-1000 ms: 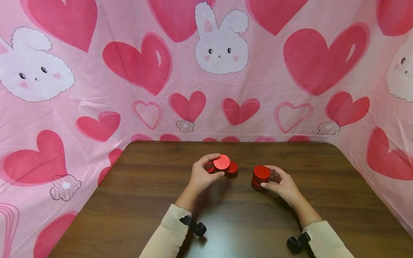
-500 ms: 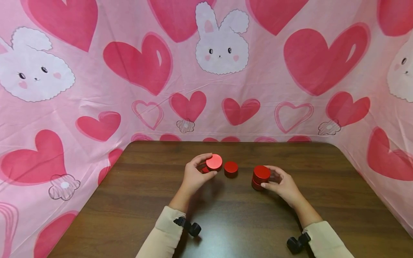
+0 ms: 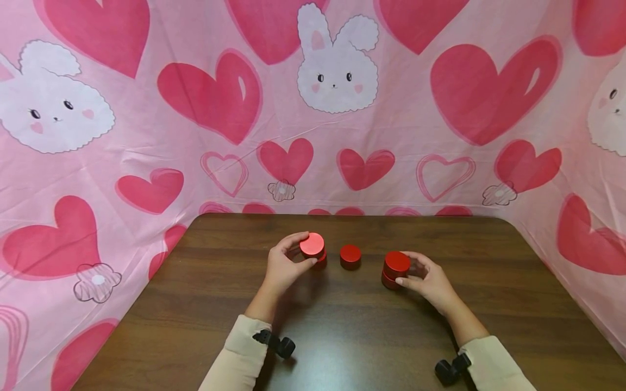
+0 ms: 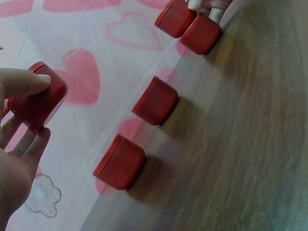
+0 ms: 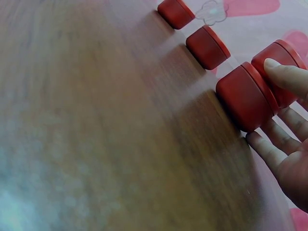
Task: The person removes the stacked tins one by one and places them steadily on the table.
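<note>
- On the brown wood-grain table [image 3: 171,304], a red, round, metal-looking left tin [image 3: 321,263] and a matching middle tin [image 3: 350,257] stand well apart from each other; further right, an upper stacked tin [image 3: 397,263] sits atop a lower stacked tin [image 3: 390,279].
- Above the left tin, clear of it, is a like raised tin [image 3: 312,245] in the left hand [image 3: 286,266].
- The raised tin could knock the left tin sideways, or land off-centre and slide, if lowered out of line.
- The stack could topple should the right hand [image 3: 432,279] jerk, since its tins look slightly offset.
- The left hand reaches forward, thumb near and fingers far, spread about a tin's width and gripping the raised tin.
- The right hand, spread similarly, holds the upper stacked tin; whether its fingers also touch the lower one, I cannot tell.
</note>
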The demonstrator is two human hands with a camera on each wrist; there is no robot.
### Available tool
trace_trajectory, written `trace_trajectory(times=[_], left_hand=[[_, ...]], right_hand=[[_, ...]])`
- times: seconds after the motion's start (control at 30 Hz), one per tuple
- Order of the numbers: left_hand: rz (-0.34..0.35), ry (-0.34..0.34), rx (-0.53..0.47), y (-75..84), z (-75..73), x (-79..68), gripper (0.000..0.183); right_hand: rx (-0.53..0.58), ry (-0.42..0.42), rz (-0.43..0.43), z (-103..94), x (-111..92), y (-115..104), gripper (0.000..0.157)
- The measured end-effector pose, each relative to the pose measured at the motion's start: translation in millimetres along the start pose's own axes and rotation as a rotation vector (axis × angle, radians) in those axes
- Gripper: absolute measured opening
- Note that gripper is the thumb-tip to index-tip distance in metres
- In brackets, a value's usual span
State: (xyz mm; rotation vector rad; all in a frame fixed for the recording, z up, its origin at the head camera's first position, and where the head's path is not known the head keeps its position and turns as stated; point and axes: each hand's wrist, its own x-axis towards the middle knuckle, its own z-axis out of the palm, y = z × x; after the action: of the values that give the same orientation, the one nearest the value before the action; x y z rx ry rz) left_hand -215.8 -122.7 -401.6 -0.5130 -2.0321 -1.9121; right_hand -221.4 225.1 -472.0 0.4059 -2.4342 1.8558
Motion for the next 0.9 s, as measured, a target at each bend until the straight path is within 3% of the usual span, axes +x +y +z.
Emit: trace_trajectory(times=[0.6,0.9], left_hand=[[-0.026,0.017,0.013,-10.5,-22.4,2.0,0.055],[-0.106,0.081,0.005,-44.1,-34.0,5.2,0.058]], right_hand=[[-0.010,0.005,0.012,-0.5,0.6,-0.9,0.065],[-0.003,-0.007,0.015,-0.7,0.1,-2.0,0.066]])
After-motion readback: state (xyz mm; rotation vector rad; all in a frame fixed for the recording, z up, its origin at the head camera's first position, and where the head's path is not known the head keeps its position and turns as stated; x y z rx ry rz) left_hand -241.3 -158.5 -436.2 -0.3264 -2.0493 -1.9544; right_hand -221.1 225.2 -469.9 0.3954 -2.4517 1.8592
